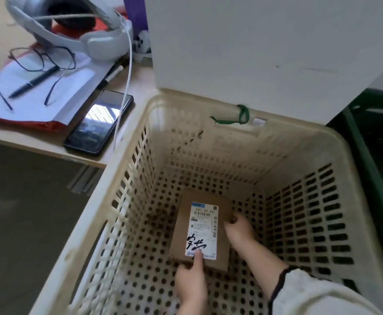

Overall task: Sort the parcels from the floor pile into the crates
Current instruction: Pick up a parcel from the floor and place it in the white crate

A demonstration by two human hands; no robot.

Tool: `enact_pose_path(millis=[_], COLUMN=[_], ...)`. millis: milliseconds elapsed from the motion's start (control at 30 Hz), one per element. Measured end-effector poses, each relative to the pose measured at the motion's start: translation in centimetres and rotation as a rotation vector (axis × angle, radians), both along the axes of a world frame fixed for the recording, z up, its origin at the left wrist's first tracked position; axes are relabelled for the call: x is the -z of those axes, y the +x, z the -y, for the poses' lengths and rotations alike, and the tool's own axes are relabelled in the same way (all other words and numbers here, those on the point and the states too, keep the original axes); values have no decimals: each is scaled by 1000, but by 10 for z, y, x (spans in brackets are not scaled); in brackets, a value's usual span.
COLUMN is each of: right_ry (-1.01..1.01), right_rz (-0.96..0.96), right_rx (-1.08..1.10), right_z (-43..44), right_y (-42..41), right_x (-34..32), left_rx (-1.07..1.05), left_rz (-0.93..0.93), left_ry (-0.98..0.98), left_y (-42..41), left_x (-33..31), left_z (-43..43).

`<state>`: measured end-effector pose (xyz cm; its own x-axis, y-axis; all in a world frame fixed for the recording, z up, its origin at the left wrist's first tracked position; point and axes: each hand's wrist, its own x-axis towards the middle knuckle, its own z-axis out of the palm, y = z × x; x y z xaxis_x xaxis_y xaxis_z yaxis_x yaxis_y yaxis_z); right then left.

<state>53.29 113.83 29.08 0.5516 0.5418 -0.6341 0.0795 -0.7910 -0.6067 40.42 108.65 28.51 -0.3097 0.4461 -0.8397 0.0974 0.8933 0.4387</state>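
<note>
The parcel (203, 230) sits low inside the beige crate (299, 212), label up (whether it touches the floor is unclear); the left hand (191, 285) pinches its near edge, thumb on the label; the right hand (240, 228) grips its right side with curled fingers; a phone (99, 123) lies on the desk (38, 138) beside the crate.

Small print on parcel (200, 230) unreadable

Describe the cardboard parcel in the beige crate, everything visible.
The parcel is a flat brown cardboard box, closed, lying label up low inside the beige perforated crate; whether it rests on the floor is unclear. A white shipping label with barcodes, printed text and black handwritten marks runs along the middle of its top. The left hand grips its near edge, thumb on the label; the right hand holds its right edge with curled fingers.
</note>
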Motion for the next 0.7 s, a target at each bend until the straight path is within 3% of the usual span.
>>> enact_pose_path(millis=[333,700], right_ry=[247,179], right_rz=[-52,-30], right_rx=[-105,-157], right_z=[-78,-97], right_y=[-21,-30], right_x=[4,26], left_rx=[122,153], left_rz=[-87,-141], left_ry=[219,247], left_y=[-18,-31], left_x=[10,27], left_z=[-101,-115])
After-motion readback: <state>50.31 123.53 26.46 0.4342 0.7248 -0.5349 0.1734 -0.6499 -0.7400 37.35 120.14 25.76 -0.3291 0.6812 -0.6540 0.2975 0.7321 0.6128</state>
